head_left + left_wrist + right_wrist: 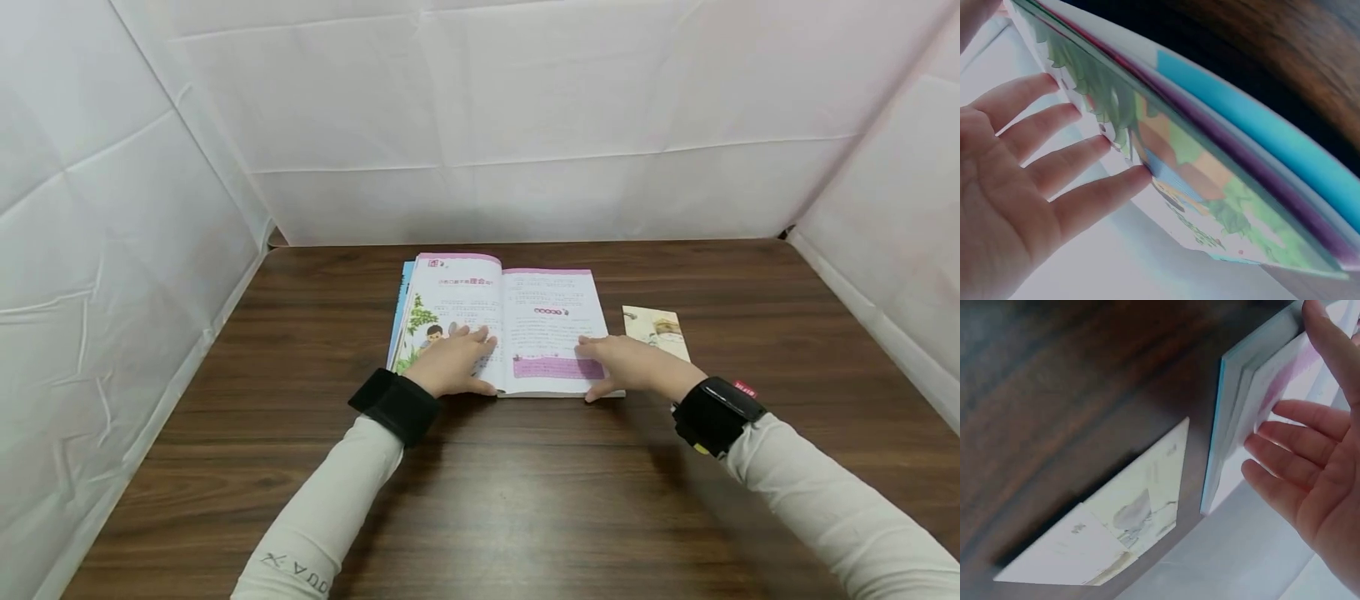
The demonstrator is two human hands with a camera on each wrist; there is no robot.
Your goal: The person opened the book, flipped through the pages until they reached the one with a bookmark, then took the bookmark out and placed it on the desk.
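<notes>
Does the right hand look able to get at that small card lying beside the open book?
Probably yes. The right hand rests flat on the open book, and the card lies uncovered on the table just right of it, nothing between.

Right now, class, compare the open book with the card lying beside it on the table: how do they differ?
The open book is large, while the card is small and narrow. The book is a thick stack of pages, the card a single thin sheet. The left hand and right hand rest flat on the book's pages; the card lies untouched. The book has pink-banded pages with printed text, the card a pale cream picture. Both lie flat on the dark wooden table.
</notes>
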